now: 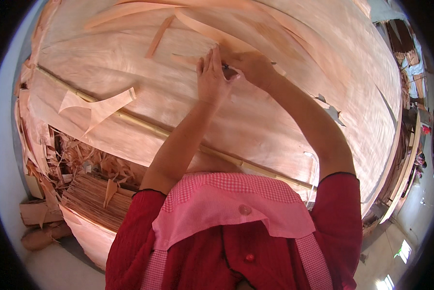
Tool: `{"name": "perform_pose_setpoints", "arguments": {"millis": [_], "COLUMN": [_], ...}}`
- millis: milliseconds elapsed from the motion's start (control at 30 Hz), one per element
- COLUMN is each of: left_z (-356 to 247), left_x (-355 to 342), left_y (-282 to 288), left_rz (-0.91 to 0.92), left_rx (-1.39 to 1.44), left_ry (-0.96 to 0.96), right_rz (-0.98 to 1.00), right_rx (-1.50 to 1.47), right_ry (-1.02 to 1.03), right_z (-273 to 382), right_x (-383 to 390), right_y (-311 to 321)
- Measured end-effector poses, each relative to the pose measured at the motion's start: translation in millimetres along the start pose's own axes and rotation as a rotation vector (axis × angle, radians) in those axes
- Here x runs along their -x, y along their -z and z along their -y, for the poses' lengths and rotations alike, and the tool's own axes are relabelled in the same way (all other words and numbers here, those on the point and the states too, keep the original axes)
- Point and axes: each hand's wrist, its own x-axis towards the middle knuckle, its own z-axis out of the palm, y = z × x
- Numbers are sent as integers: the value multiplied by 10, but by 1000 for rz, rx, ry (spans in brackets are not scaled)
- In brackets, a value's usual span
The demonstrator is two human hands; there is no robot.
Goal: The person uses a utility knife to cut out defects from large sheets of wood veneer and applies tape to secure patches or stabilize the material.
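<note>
My left hand [211, 77] lies with fingers stretched out on a broad, pale pinkish wood veneer sheet [144, 82], near the upper middle. Just right of it my right hand [253, 67] is closed on a small dark tool [228, 70], mostly hidden between the two hands. A long loose veneer strip [202, 26] curves above my hands, and a short narrow strip [159, 38] lies to the upper left. Torn gaps [333, 113] show in the sheet right of my right forearm.
A bamboo pole [154, 128] crosses the sheet below my hands, with a cut veneer offcut [101, 106] over it. Stacked veneer and shreds [96, 188] lie at lower left. More wood pieces [403, 50] line the right side beside a pale floor [386, 256].
</note>
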Motion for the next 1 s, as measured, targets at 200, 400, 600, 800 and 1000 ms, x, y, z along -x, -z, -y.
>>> {"name": "perform_pose_setpoints", "arguments": {"millis": [200,400,600,800,1000], "left_z": [47,36,-30,36,-406], "left_x": [20,28,-4,-125,-174], "left_y": [-55,-35,-56,-209,-224], "left_rz": [53,91,-42,331,532], "left_rx": [-240,-192,-222,-336,-616], "left_ry": [-124,-86,-152,-617,-446], "right_rz": [90,297,-217,-145,-296], "right_rx": [131,144,-312,-40,-615], "right_ry": [-404,-902,-1089,-903,-108], "right_z": [-75,501,396,154,1500], "right_x": [616,1139,1354,910,1046], "right_y": [28,-83,106,375,600]}}
